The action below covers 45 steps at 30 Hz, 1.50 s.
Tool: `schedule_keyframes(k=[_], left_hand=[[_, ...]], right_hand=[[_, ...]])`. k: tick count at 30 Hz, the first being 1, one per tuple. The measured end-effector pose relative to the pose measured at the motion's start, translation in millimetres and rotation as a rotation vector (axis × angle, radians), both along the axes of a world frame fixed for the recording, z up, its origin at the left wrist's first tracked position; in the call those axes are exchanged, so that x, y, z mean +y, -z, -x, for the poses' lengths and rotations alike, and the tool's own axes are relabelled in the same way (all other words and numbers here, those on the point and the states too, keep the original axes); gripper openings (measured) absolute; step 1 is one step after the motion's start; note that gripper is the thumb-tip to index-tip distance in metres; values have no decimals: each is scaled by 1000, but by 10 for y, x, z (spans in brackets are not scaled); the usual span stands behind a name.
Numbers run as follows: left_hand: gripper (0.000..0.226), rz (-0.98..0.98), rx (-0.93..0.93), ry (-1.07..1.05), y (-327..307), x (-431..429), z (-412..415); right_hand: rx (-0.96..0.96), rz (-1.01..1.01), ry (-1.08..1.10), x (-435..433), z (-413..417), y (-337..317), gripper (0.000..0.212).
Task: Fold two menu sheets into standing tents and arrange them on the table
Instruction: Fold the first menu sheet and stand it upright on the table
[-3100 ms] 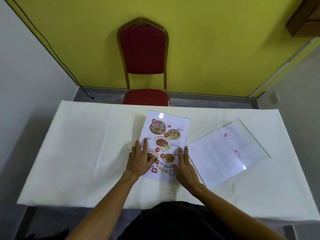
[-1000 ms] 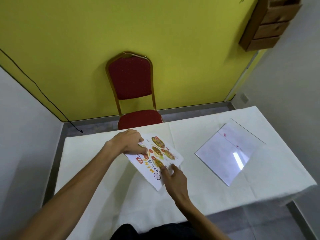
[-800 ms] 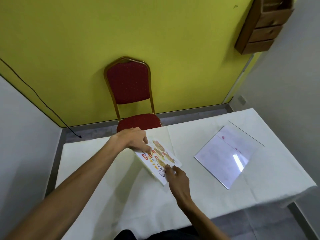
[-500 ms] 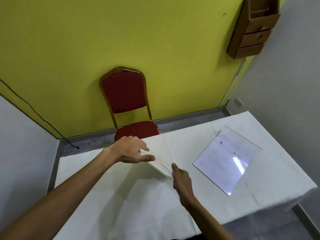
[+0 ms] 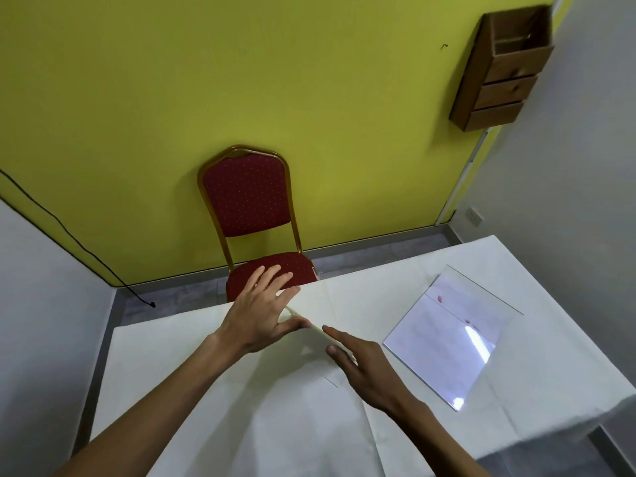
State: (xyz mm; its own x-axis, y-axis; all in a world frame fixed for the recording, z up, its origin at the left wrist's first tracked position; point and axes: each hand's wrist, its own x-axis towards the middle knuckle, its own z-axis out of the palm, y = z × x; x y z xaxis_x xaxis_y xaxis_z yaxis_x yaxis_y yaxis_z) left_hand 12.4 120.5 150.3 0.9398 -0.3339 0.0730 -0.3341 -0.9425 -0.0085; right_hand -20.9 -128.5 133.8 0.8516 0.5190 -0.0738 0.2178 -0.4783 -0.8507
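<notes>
One menu sheet point(image 5: 318, 315) is tipped up on its edge at the middle of the white-clothed table point(image 5: 241, 414), with only its blank back showing. My left hand point(image 5: 261, 315) holds its far end, thumb in front and spread fingers behind. My right hand point(image 5: 361, 366) touches its near end with index finger and thumb. The second menu sheet point(image 5: 447, 342) lies flat to the right, glossy blank side up, with a crease line across it and no hand on it.
A red padded chair point(image 5: 247, 208) stands behind the table against the yellow wall. A wooden shelf box point(image 5: 506, 63) hangs on the wall at upper right. A black cable point(image 5: 69, 235) runs down the left wall. The table's right edge lies just past the flat sheet.
The printed sheet lay flat under both hands. My left hand has lifted its far side and turned it up, so the pictures are now hidden. My view has tilted upward.
</notes>
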Motion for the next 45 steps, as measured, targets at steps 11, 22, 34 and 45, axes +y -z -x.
schedule_keyframes(k=[11, 22, 34, 45], left_hand=[[89, 34, -21, 64, -62, -115, -221], [89, 383, 83, -177, 33, -360, 181], [82, 956, 226, -688, 55, -1474, 681], [75, 1001, 45, -936, 42, -1900, 672]], right_hand=[[-149, -90, 175, 152, 167, 57, 64], [-40, -182, 158, 43, 291, 66, 67], [-155, 99, -399, 210, -1437, -239, 51], [108, 42, -634, 676, -1825, -28, 41]])
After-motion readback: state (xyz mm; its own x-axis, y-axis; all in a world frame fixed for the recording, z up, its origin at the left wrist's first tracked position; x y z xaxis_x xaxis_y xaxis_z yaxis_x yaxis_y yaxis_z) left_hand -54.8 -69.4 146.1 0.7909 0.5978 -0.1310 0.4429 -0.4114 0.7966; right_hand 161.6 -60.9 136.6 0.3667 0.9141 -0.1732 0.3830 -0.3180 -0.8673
